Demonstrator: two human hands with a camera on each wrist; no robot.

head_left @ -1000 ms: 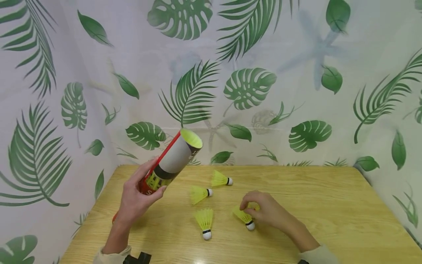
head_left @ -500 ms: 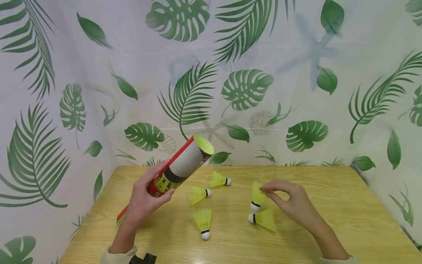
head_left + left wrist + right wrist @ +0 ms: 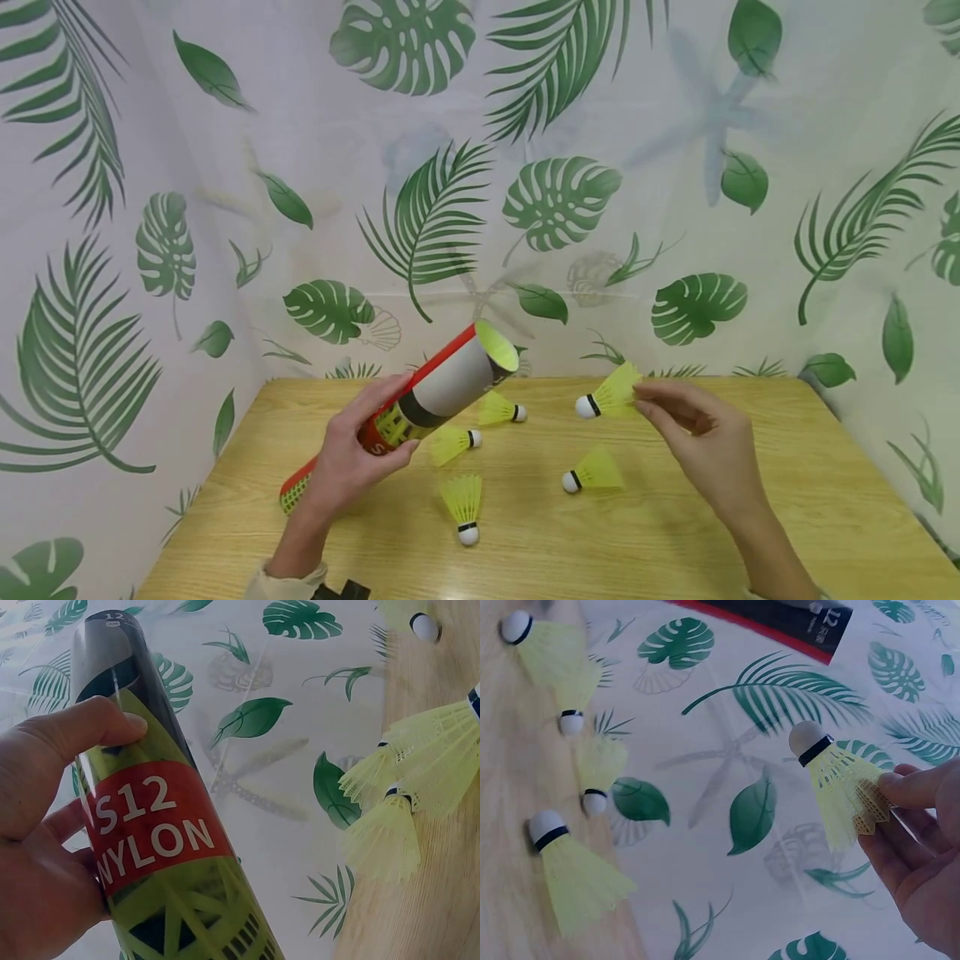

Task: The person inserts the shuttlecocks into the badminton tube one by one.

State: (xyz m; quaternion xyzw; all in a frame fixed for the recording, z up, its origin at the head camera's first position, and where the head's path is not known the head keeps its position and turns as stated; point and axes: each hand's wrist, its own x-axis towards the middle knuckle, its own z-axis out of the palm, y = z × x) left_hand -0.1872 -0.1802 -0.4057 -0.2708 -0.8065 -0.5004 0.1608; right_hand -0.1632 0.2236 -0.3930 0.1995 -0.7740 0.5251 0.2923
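Note:
My left hand (image 3: 360, 446) grips a shuttlecock tube (image 3: 453, 383), red, grey and black, tilted with its uncapped end up and to the right. Its label reads "S12 NYLON" in the left wrist view, where the thumb (image 3: 112, 724) lies across the tube. Between thumb and fingers my right hand (image 3: 708, 437) pinches a yellow shuttlecock (image 3: 611, 393) by its skirt edge, above the table. The white cork of that shuttlecock (image 3: 832, 780) points toward the tube. What is inside the tube is hidden.
Several loose yellow shuttlecocks lie on the wooden table (image 3: 525, 558): one below the right hand (image 3: 596, 473), one near the front (image 3: 463, 504), and two behind and partly under the tube's line (image 3: 453, 443). A leaf-patterned cloth (image 3: 480, 250) stands behind.
My right hand has picked up a shuttlecock, lifted it off the table and turned its cork leftward. My left hand has moved the tube right and tilted it lower.

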